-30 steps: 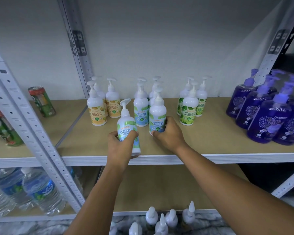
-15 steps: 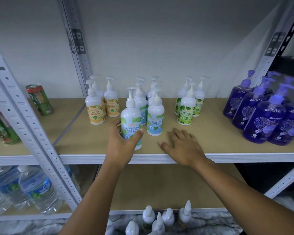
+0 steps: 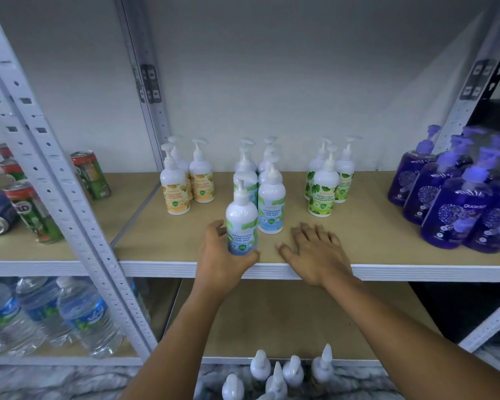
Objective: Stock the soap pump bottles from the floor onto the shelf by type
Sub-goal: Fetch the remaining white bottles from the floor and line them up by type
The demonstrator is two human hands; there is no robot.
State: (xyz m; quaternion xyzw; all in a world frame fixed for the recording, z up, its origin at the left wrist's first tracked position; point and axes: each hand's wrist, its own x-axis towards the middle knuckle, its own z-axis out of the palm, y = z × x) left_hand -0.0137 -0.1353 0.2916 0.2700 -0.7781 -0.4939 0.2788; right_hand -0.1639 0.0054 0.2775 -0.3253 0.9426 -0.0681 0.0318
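Note:
My left hand (image 3: pixel 223 255) grips a blue-and-green "cool mint" pump bottle (image 3: pixel 241 223) standing upright near the front edge of the shelf board (image 3: pixel 387 249). Just behind it stands the group of matching cool mint bottles (image 3: pixel 271 202). My right hand (image 3: pixel 315 251) lies flat and open on the board to the right, holding nothing. Yellow-label bottles (image 3: pixel 175 189) stand at the left, green-label bottles (image 3: pixel 324 192) to the right, purple bottles (image 3: pixel 451 209) at the far right. Several white pump tops (image 3: pixel 272 373) show on the floor below.
A slanted white perforated upright (image 3: pixel 67 203) crosses the left side. Drink cans (image 3: pixel 35 215) sit on the left shelf board, water bottles (image 3: pixel 78 316) on the shelf beneath. A lower shelf board (image 3: pixel 286 316) lies under my arms. A dark unit stands at the right.
My left hand has set the cool mint bottle upright at the front of its group. My right hand let go of the bottle beside it and drew back flat onto the board.

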